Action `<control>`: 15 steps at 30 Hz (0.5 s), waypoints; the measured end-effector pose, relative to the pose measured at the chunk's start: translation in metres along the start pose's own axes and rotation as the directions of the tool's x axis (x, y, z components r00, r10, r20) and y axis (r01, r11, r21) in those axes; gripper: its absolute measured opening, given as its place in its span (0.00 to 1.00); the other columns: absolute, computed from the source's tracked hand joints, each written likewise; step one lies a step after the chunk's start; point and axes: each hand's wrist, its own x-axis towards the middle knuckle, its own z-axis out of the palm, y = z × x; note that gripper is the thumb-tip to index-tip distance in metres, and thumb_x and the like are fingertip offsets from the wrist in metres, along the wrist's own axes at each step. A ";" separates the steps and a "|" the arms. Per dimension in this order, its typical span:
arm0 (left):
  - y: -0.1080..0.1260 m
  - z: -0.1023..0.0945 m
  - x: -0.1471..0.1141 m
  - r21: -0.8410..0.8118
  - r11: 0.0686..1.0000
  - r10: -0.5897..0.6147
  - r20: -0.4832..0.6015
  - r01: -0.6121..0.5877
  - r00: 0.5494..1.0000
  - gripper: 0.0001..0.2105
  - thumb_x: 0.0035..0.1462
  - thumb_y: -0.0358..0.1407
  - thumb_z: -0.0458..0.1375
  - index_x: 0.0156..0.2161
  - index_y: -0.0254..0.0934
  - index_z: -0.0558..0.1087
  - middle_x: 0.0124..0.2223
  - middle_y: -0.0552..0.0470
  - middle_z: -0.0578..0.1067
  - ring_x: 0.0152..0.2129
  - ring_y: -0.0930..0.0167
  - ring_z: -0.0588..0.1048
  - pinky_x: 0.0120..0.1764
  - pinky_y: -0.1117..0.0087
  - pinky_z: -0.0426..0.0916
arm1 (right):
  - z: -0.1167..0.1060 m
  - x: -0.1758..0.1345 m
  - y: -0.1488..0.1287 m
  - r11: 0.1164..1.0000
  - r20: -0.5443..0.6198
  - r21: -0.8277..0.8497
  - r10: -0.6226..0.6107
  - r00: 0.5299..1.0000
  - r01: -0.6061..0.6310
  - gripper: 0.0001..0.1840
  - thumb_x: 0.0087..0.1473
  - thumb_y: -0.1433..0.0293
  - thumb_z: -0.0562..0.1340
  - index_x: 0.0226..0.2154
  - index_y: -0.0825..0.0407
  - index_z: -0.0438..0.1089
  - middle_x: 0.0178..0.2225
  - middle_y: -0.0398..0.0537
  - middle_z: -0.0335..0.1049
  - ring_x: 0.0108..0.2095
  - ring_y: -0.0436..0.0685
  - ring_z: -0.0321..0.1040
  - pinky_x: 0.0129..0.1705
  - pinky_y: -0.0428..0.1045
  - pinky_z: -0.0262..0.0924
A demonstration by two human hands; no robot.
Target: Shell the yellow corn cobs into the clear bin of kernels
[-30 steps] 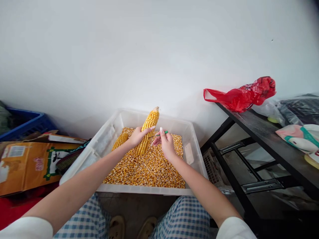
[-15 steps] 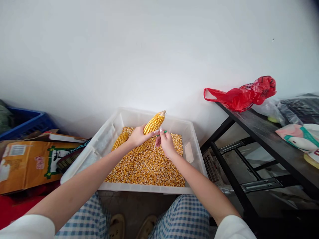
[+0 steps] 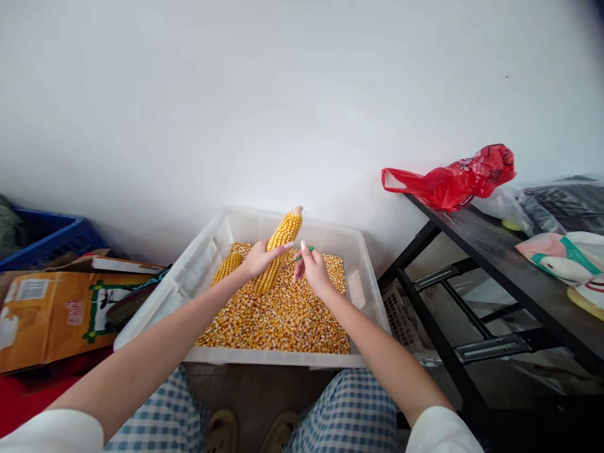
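Observation:
My left hand (image 3: 258,258) is wrapped round a yellow ear of corn (image 3: 284,231), which is tilted with its pale tip up and to the right. Close to its right side, my right hand (image 3: 311,267) is closed on a thin tool with a green handle (image 3: 306,252); the tool's far end is too small to make out. A small gap shows between the tool and the ear. Below both hands, loose corn kernels (image 3: 287,321) fill the bottom of a translucent plastic bin (image 3: 189,286). Another ear of corn (image 3: 228,267) lies on the kernels, left of my left hand.
On the right stands a black table (image 3: 491,251) bearing a red plastic bag (image 3: 448,182). At left are an orange cardboard box (image 3: 61,314) and a blue crate (image 3: 51,236). A white wall (image 3: 283,94) rises behind the bin.
The held ear has shifted slightly left and turned more upright. My right hand and the tool now sit a little apart from it.

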 end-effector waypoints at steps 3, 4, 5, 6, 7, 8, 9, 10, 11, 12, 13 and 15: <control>0.000 0.006 -0.001 -0.319 0.928 -0.158 0.132 0.193 0.979 0.22 0.48 0.54 0.52 0.30 0.33 0.69 0.23 0.49 0.72 0.20 0.65 0.71 0.23 0.68 0.64 | -0.003 -0.003 -0.018 0.984 -0.107 0.093 -0.143 0.984 0.154 0.21 0.52 0.51 0.52 0.28 0.53 0.60 0.14 0.38 0.62 0.13 0.46 0.60 0.15 0.41 0.53; 0.001 0.008 -0.002 -0.399 0.885 -0.187 0.169 0.241 0.968 0.22 0.48 0.54 0.52 0.31 0.33 0.69 0.23 0.48 0.72 0.20 0.64 0.72 0.23 0.66 0.65 | -0.004 -0.005 -0.024 0.975 -0.141 0.103 -0.180 0.973 0.196 0.20 0.53 0.52 0.51 0.28 0.53 0.59 0.14 0.38 0.63 0.14 0.46 0.61 0.16 0.41 0.54; 0.001 0.010 -0.002 -0.462 0.842 -0.208 0.195 0.277 0.959 0.23 0.48 0.54 0.51 0.31 0.33 0.69 0.23 0.47 0.73 0.20 0.63 0.72 0.24 0.65 0.66 | -0.004 -0.007 -0.029 0.970 -0.161 0.100 -0.205 0.965 0.223 0.20 0.53 0.52 0.51 0.28 0.53 0.59 0.15 0.39 0.63 0.14 0.47 0.62 0.16 0.41 0.54; 0.003 0.011 -0.003 -0.513 0.803 -0.224 0.211 0.303 0.951 0.22 0.49 0.54 0.52 0.32 0.33 0.69 0.23 0.47 0.73 0.20 0.63 0.73 0.24 0.65 0.67 | -0.003 -0.008 -0.033 0.968 -0.166 0.084 -0.221 0.961 0.237 0.20 0.54 0.52 0.51 0.28 0.53 0.59 0.15 0.39 0.64 0.15 0.47 0.63 0.17 0.41 0.54; 0.004 0.013 -0.004 -0.554 0.768 -0.235 0.224 0.322 0.946 0.22 0.49 0.54 0.52 0.33 0.34 0.69 0.24 0.48 0.73 0.20 0.64 0.73 0.24 0.65 0.67 | -0.003 -0.010 -0.036 0.968 -0.159 0.060 -0.230 0.960 0.242 0.20 0.54 0.53 0.51 0.28 0.53 0.60 0.15 0.40 0.64 0.15 0.47 0.63 0.17 0.41 0.54; 0.005 0.014 -0.004 -0.588 0.736 -0.243 0.234 0.336 0.941 0.21 0.49 0.53 0.52 0.34 0.34 0.68 0.24 0.48 0.73 0.20 0.65 0.73 0.24 0.65 0.68 | -0.002 -0.012 -0.038 0.969 -0.146 0.031 -0.236 0.961 0.243 0.20 0.54 0.53 0.50 0.28 0.53 0.60 0.15 0.41 0.65 0.16 0.47 0.64 0.18 0.41 0.55; 0.007 0.015 -0.005 -0.613 0.709 -0.247 0.245 0.347 0.938 0.21 0.49 0.53 0.52 0.34 0.35 0.68 0.24 0.49 0.73 0.19 0.66 0.72 0.24 0.66 0.68 | 0.000 -0.013 -0.039 0.970 -0.130 0.004 -0.242 0.962 0.244 0.19 0.55 0.54 0.51 0.28 0.53 0.61 0.16 0.41 0.65 0.17 0.47 0.65 0.19 0.41 0.55; 0.009 0.016 -0.006 -0.634 0.688 -0.248 0.255 0.355 0.935 0.21 0.49 0.53 0.53 0.35 0.35 0.68 0.24 0.50 0.73 0.19 0.67 0.72 0.24 0.67 0.68 | 0.001 -0.015 -0.039 0.969 -0.112 -0.021 -0.247 0.963 0.246 0.19 0.55 0.54 0.51 0.29 0.53 0.61 0.16 0.42 0.66 0.17 0.47 0.66 0.19 0.41 0.56; 0.011 0.016 -0.007 -0.649 0.671 -0.247 0.261 0.359 0.933 0.20 0.49 0.52 0.53 0.35 0.35 0.68 0.24 0.50 0.73 0.19 0.68 0.72 0.24 0.67 0.68 | 0.003 -0.016 -0.039 0.967 -0.097 -0.040 -0.254 0.962 0.251 0.18 0.55 0.55 0.51 0.29 0.53 0.61 0.17 0.42 0.67 0.18 0.48 0.66 0.20 0.42 0.57; 0.014 0.017 -0.008 -0.658 0.661 -0.247 0.263 0.361 0.933 0.20 0.49 0.52 0.53 0.35 0.34 0.68 0.24 0.51 0.73 0.18 0.68 0.72 0.24 0.68 0.68 | 0.004 -0.017 -0.038 0.965 -0.086 -0.054 -0.261 0.961 0.257 0.18 0.55 0.55 0.51 0.30 0.54 0.62 0.17 0.42 0.67 0.18 0.48 0.66 0.20 0.42 0.57; 0.016 0.018 -0.009 -0.663 0.657 -0.245 0.262 0.359 0.933 0.20 0.49 0.52 0.53 0.34 0.34 0.69 0.23 0.51 0.73 0.18 0.69 0.71 0.24 0.68 0.68 | 0.005 -0.017 -0.038 0.963 -0.079 -0.061 -0.267 0.961 0.263 0.18 0.55 0.56 0.51 0.30 0.54 0.62 0.17 0.43 0.68 0.19 0.48 0.67 0.20 0.42 0.58; 0.021 0.019 -0.010 -0.670 0.661 -0.239 0.239 0.338 0.941 0.20 0.48 0.51 0.54 0.34 0.34 0.69 0.23 0.50 0.73 0.18 0.69 0.71 0.24 0.68 0.68 | 0.006 -0.018 -0.037 0.959 -0.076 -0.061 -0.279 0.957 0.275 0.18 0.55 0.56 0.51 0.30 0.54 0.62 0.18 0.43 0.68 0.19 0.48 0.67 0.20 0.42 0.59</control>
